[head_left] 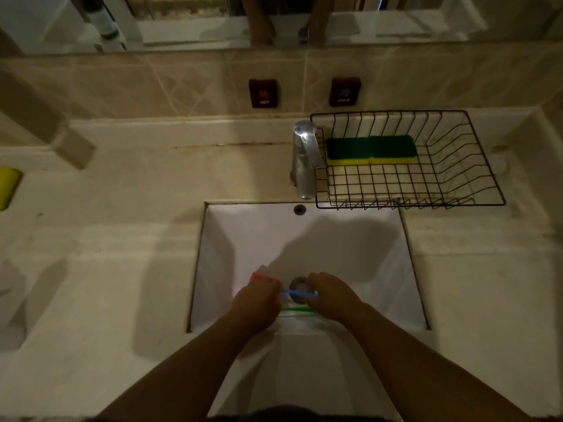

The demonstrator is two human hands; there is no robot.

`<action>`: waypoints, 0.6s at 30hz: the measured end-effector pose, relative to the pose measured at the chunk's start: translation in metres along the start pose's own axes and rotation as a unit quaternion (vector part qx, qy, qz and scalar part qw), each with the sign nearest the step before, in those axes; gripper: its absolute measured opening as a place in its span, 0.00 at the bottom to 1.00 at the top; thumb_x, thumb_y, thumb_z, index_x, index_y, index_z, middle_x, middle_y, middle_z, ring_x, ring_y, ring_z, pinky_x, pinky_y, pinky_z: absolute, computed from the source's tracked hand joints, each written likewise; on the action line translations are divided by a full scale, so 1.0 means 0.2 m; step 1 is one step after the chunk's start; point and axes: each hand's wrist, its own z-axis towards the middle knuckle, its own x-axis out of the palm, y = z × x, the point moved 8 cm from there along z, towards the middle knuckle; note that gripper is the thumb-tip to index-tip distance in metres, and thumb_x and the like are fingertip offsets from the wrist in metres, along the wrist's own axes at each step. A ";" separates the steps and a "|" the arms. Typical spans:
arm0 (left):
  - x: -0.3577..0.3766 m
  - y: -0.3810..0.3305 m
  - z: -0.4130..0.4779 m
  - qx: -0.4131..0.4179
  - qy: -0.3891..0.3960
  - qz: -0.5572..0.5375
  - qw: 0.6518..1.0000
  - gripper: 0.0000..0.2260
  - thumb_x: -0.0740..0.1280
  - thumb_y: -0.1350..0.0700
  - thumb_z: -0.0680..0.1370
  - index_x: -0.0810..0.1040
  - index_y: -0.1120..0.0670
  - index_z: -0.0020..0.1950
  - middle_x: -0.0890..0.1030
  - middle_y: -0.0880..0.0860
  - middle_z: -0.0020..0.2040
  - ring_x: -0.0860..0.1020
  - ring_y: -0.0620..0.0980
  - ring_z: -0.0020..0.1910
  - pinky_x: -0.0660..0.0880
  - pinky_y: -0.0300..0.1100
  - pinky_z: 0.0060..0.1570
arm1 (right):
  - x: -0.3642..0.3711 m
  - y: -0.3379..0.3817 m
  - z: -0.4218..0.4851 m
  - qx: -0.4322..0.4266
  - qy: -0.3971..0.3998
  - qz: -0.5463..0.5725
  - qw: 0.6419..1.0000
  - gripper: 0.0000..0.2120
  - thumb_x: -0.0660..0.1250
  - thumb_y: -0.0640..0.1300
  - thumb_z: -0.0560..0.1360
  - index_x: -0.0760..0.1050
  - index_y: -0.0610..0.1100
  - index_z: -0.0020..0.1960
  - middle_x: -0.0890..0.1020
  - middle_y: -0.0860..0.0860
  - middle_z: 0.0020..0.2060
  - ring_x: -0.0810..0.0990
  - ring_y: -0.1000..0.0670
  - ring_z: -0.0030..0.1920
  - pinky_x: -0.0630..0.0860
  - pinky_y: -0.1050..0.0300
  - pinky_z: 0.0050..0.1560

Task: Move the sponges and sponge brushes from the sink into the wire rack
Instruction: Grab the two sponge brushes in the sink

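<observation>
Both my hands are down in the white sink [350, 239], near the drain [300, 284]. My left hand [259, 303] is closed over the red-handled sponge brush [259, 275], whose pale sponge end sticks out past my fingers. My right hand [330, 295] holds one end of a blue-handled brush [300, 293] that lies across the drain. A green-handled brush [297, 310] lies just below, between my hands. The black wire rack [451, 166] stands on the counter at the back right, with two green-and-yellow sponges [370, 150] side by side in it.
A chrome faucet [304, 159] stands right against the rack's left side. Hot and cold wall controls [263, 92] sit on the tiled backsplash. A yellow object [7, 187] lies at the far left edge. A mirror runs along the top.
</observation>
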 end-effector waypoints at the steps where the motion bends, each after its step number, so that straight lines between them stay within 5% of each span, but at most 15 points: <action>1: 0.02 0.00 0.01 0.002 0.003 -0.006 1.000 0.09 0.62 0.57 0.77 0.77 0.57 0.55 0.80 0.57 0.56 0.75 0.58 0.58 0.73 0.49 0.56 | 0.02 -0.02 0.01 0.001 0.001 0.007 1.000 0.15 0.68 0.50 0.73 0.73 0.42 0.54 0.76 0.41 0.51 0.75 0.41 0.51 0.62 0.57 0.41; 13: 0.21 0.03 0.12 -0.005 0.057 -0.041 0.997 0.05 0.66 0.55 0.73 0.78 0.55 0.41 0.82 0.57 0.45 0.80 0.59 0.45 0.78 0.52 0.44 | 0.12 -0.04 0.15 -0.027 -0.003 0.068 0.997 0.12 0.71 0.49 0.71 0.79 0.47 0.54 0.79 0.41 0.48 0.77 0.40 0.50 0.72 0.53 0.46; 18: 0.22 0.02 0.14 0.004 0.053 -0.009 0.999 0.06 0.68 0.52 0.72 0.82 0.53 0.42 0.83 0.54 0.45 0.80 0.56 0.50 0.76 0.51 0.54 | 0.18 -0.06 0.16 -0.027 -0.002 0.070 0.997 0.11 0.70 0.45 0.71 0.79 0.46 0.53 0.81 0.42 0.49 0.77 0.40 0.52 0.70 0.55 0.48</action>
